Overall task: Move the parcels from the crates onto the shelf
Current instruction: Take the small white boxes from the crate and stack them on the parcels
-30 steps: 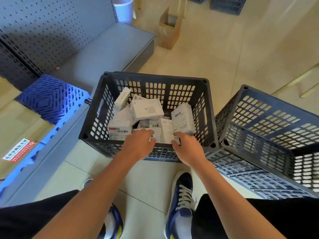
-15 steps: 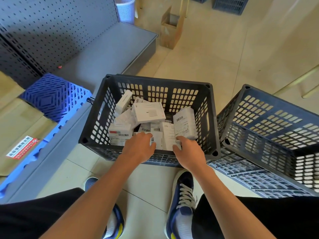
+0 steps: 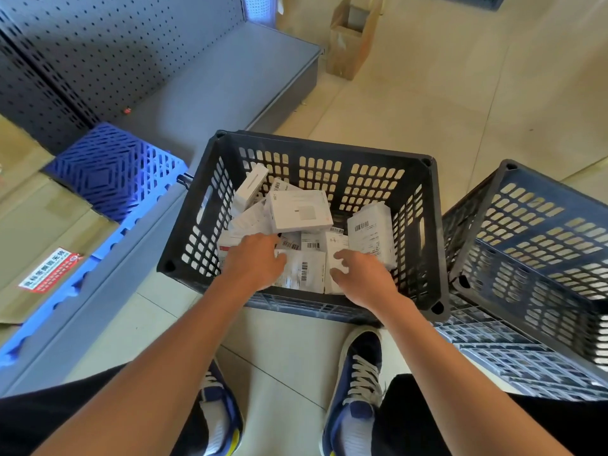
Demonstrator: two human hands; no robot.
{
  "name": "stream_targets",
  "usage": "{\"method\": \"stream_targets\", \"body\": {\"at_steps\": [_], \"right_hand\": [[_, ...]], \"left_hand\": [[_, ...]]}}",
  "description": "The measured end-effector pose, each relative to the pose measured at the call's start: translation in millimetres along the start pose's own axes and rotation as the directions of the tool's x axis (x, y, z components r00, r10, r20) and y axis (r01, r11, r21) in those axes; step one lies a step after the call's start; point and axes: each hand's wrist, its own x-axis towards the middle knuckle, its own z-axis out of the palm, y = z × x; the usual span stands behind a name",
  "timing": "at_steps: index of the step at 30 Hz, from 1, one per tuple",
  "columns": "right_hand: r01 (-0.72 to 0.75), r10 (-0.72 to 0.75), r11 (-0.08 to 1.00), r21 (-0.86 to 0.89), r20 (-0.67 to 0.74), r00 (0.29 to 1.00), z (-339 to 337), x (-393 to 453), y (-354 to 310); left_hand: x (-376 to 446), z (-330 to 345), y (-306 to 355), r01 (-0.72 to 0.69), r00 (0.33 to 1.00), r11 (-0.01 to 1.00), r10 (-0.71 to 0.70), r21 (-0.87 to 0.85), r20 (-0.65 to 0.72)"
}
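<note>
A black slotted crate (image 3: pixel 427 232) stands on the floor in front of my feet, and several white parcels (image 3: pixel 297 210) with barcode labels are piled inside it. My left hand (image 3: pixel 253 263) reaches over the near rim and lies on the parcels at the near left, fingers fairly straight, thumb apart. My right hand (image 3: pixel 363 278) is inside the crate too, with its fingers and thumb curled round the edge of an upright white parcel (image 3: pixel 335 245). The grey shelf (image 3: pixel 230 77), with its pegboard back, runs along the left, low to the floor.
A second dark crate (image 3: pixel 533 245) leans tilted at the right, on a flat grid panel (image 3: pixel 513 353). A blue plastic pallet (image 3: pixel 108 172) and flattened cardboard (image 3: pixel 39 225) lie on the left. An open cardboard box (image 3: pixel 352 37) stands beyond the shelf end. My shoes sit just below the crate.
Both hands have pushed further into the crate. The left hand has slid forward over the parcels, and the right hand's fingers have spread and curled round a parcel's edge.
</note>
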Motion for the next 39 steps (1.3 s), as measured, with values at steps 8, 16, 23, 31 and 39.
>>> {"method": "stream_targets", "body": {"at_steps": [8,16,23,31,39], "right_hand": [[0.043,-0.025,0.989,-0.142,0.122,0.992,17,57,-6],[0.227,-0.147,0.93,-0.288,0.274,0.95,42,95,1],[0.433,-0.302,0.811,-0.392,0.353,0.886,63,109,-7],[0.385,-0.251,0.854,-0.35,0.371,0.894,69,111,-1],[0.303,-0.223,0.924,-0.234,0.315,0.923,70,113,1]], "left_hand": [[55,0,-46,0.05,0.992,0.974,-0.074,0.219,0.104],[77,21,-70,0.005,0.987,0.959,-0.05,0.283,0.152],[86,29,-74,0.013,0.992,0.98,-0.038,0.198,0.123],[91,32,-69,-0.046,0.987,0.988,0.022,0.145,0.16],[96,36,-60,-0.235,0.966,0.953,0.209,0.191,0.15]]}}
